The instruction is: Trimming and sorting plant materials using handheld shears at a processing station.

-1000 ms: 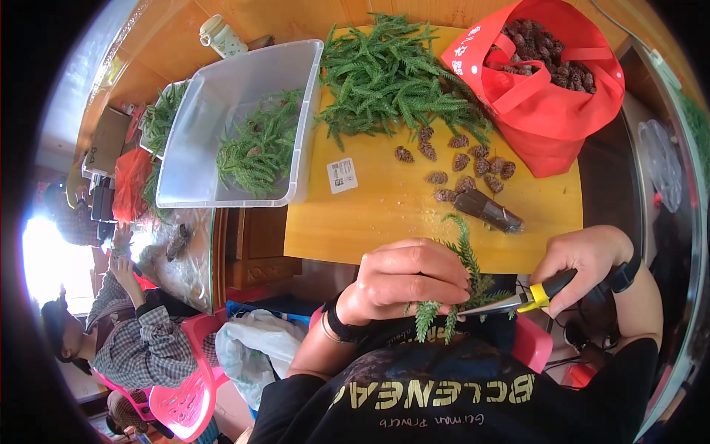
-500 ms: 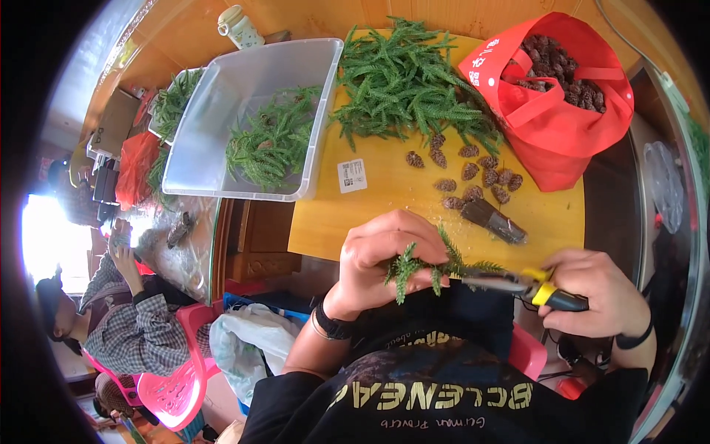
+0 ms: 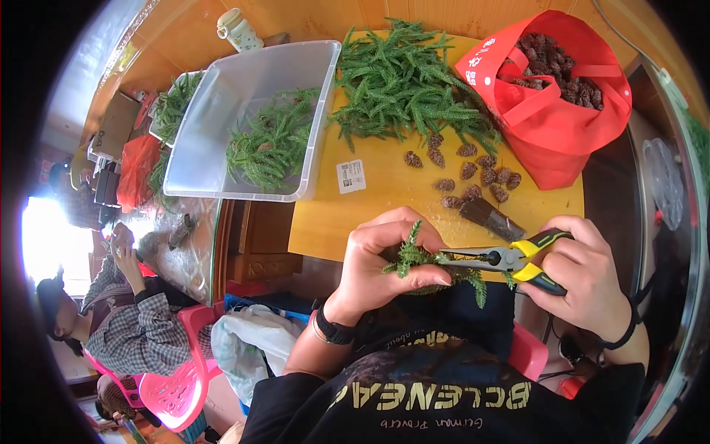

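Pinched between the thumb and fingers of my left hand (image 3: 384, 255) is a green artificial pine sprig (image 3: 409, 256), held low in front of my chest. My right hand (image 3: 584, 274) grips the yellow and black handles of a pair of long-nose pliers (image 3: 510, 260). The pliers' jaws point left and reach the sprig beside my left thumb; the exact spot they touch is partly hidden. Beyond my hands, several small brown pine cones (image 3: 468, 171) lie loose on the yellow tabletop (image 3: 325, 229), next to a dark brown bundle of stems (image 3: 492, 219).
A heap of pine sprigs (image 3: 407, 81) covers the back of the table. To its left stands a clear plastic bin (image 3: 214, 148) with more sprigs; to its right, a red bag (image 3: 547, 133) of pine cones. A white label (image 3: 351, 176) lies between. Another person (image 3: 140, 318) sits at far left.
The pliers have turned so their handles show spread apart, and their jaws have come further left onto the sprig. The sprig has tilted in my left hand.
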`<state>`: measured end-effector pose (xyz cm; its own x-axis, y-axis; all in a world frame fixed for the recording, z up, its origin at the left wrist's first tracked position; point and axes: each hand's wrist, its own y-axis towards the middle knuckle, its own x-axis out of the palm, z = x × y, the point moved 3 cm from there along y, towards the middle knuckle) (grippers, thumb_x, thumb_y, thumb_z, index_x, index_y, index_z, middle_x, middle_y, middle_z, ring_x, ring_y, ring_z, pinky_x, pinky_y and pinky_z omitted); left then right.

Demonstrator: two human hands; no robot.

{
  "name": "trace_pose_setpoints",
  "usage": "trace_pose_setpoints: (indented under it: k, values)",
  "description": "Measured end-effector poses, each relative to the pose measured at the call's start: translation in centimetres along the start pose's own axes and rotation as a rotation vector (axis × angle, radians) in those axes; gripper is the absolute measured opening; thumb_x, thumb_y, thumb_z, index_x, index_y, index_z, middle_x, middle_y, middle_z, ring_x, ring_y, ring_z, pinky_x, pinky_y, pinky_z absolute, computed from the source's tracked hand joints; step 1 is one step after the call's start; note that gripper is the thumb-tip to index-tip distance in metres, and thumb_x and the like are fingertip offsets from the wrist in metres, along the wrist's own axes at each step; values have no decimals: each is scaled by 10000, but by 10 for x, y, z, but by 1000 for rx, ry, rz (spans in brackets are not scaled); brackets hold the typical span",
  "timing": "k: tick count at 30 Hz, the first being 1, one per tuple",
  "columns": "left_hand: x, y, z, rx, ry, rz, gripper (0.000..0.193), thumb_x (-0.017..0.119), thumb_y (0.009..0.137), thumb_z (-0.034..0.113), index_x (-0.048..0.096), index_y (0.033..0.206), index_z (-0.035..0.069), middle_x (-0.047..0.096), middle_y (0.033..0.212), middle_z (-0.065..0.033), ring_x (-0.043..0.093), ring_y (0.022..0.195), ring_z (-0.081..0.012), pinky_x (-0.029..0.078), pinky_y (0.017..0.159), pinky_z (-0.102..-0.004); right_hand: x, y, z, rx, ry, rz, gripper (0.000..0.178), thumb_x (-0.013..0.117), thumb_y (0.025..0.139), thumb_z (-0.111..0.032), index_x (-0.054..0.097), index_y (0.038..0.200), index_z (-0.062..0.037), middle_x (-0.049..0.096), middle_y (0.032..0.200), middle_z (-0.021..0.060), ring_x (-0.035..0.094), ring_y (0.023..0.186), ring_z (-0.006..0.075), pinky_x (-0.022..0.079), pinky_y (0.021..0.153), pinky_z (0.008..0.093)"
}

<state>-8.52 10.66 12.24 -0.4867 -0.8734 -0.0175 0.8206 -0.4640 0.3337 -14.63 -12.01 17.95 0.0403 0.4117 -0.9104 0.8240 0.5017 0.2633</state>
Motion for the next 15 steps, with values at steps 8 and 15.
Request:
trace_pose_setpoints:
  k: [8, 15]
  values:
    - [2, 2, -1, 9, -8, -5, 177, 765, 633, -3, 634, 750, 18, 615, 797, -55, 581, 743, -136, 447, 646, -251, 5, -2, 0, 7, 70, 54, 246, 747, 560, -148, 561, 662, -24, 565, 713, 82, 564, 853, 301, 457, 689, 381]
    - [2, 6, 1, 60, -22, 10, 173, 754, 615, 15, 600, 689, -12, 586, 727, -106, 590, 692, -231, 474, 639, -322, 8, -5, 2, -38, 87, 94, 272, 761, 546, -134, 524, 629, -32, 538, 675, 89, 561, 810, 309, 466, 653, 372]
